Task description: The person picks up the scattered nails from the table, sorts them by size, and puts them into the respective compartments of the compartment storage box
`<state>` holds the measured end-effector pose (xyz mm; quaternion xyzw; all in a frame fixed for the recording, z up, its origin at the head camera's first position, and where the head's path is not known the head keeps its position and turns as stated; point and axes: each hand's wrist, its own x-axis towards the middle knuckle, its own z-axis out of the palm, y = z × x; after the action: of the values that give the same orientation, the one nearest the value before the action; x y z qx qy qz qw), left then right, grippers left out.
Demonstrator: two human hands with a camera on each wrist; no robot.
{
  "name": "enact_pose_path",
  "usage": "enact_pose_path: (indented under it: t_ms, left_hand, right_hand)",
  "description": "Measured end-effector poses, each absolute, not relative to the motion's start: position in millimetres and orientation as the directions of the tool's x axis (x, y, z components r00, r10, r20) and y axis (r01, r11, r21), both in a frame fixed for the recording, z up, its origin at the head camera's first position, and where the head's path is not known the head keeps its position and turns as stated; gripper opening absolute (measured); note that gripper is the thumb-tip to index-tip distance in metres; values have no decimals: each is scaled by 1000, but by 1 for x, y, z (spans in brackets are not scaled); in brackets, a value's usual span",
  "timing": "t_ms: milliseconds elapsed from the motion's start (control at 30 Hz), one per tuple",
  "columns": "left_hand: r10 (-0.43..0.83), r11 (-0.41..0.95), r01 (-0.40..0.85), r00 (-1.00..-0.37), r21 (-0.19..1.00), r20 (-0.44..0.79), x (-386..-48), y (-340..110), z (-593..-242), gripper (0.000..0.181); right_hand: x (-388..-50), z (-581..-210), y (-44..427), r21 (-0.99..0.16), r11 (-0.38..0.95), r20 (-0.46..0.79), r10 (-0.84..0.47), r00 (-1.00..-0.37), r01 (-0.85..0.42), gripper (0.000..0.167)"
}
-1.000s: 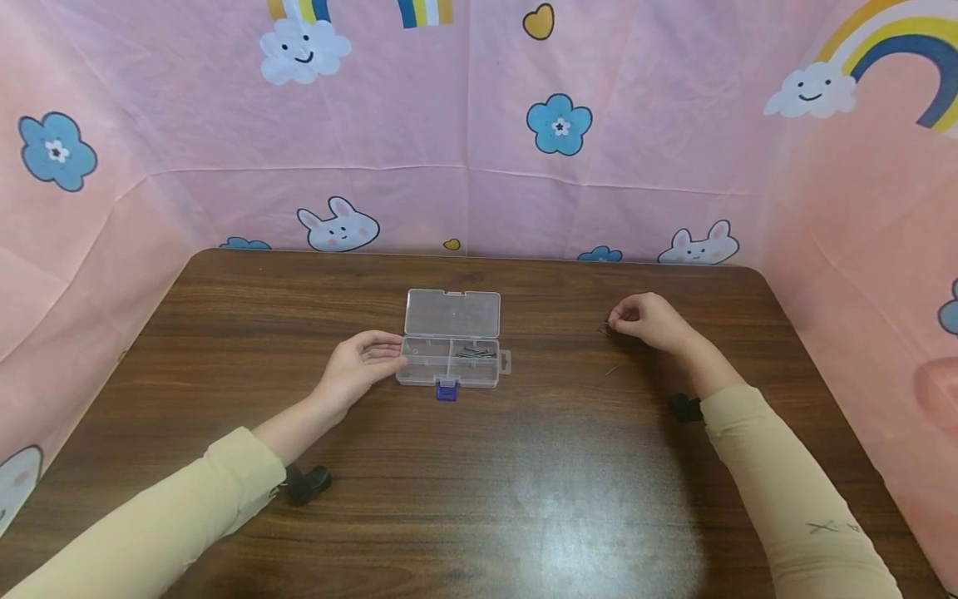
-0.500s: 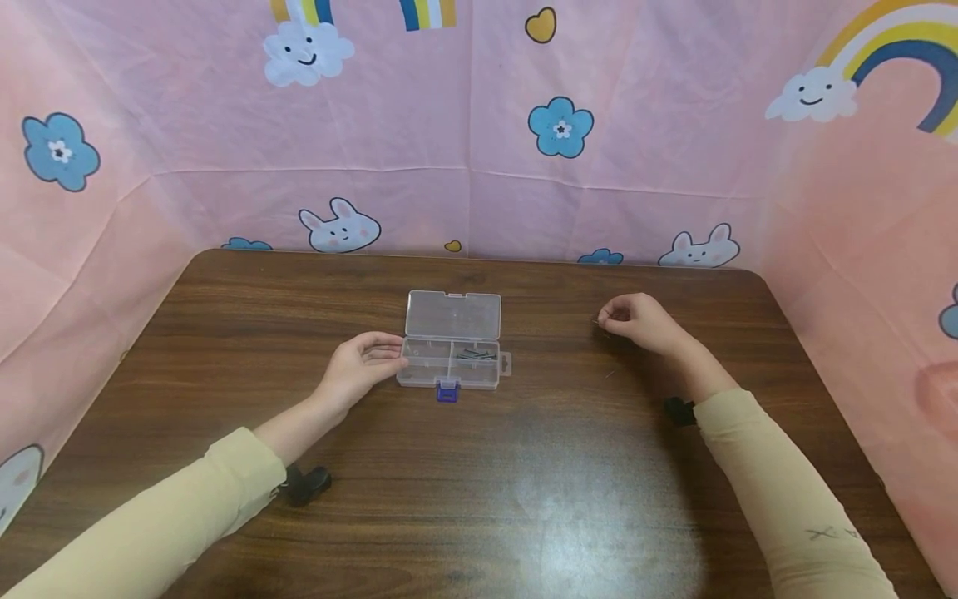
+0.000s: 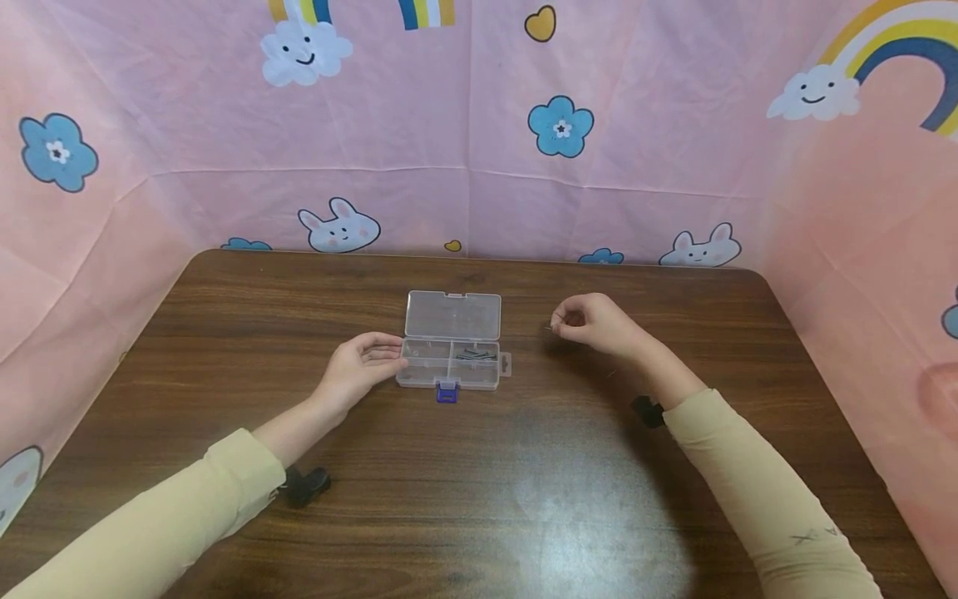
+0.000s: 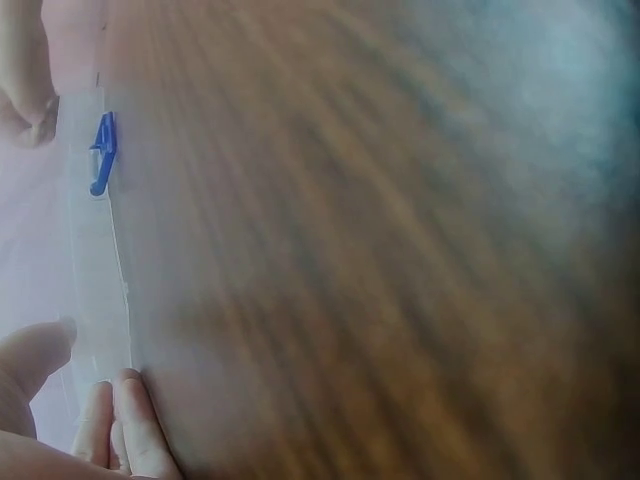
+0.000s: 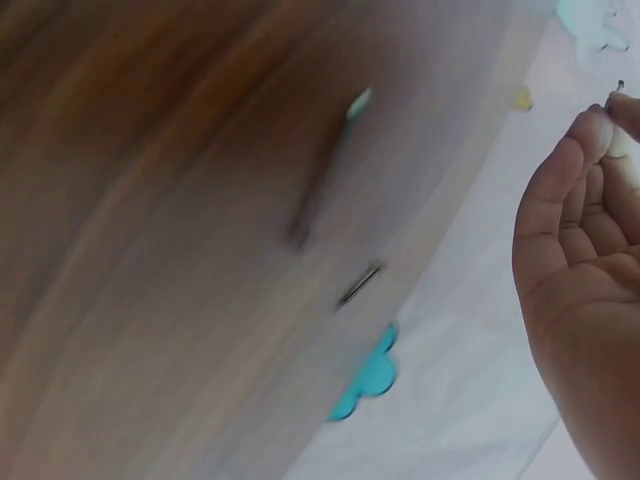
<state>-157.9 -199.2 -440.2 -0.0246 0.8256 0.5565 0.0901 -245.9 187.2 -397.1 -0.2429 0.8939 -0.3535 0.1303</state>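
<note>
A clear plastic compartment box point(image 3: 426, 372) stands on the table with its lid point(image 3: 452, 316) folded back and its blue latch point(image 3: 446, 393) at the front. Several dark nails point(image 3: 476, 355) lie in its back right compartment. My left hand point(image 3: 358, 372) holds the box's left end between thumb and fingers; the left wrist view shows the thumb and fingertips at that end. To the right of the box, above the table, my right hand point(image 3: 595, 323) pinches a small thin nail point(image 5: 614, 95) between thumb and fingertips. In the right wrist view, two nail-like pieces point(image 5: 330, 170) lie on the wood, blurred.
The brown wooden table point(image 3: 419, 491) has a pink patterned cloth point(image 3: 479, 125) behind it and at both sides. A hanging tab point(image 3: 506, 363) sticks out from the box's right end. Each wrist carries a small black camera point(image 3: 307, 485).
My right hand has lifted a nail from the right side of the table and moved left with it, closer to the box. My left hand and the box have stayed in place.
</note>
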Motion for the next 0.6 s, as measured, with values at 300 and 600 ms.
enact_pose_path:
  t_ms: [300, 600]
  left_hand:
    - [64, 373, -132, -984, 919, -167, -158, -200, -441, 47]
    - [70, 373, -132, -983, 918, -170, -157, -199, -439, 47]
  right_hand:
    - [-235, -392, 150, -716, 569, -9, -587, -810, -404, 7]
    - [-226, -395, 121, -725, 519, 19, -642, -767, -453, 4]
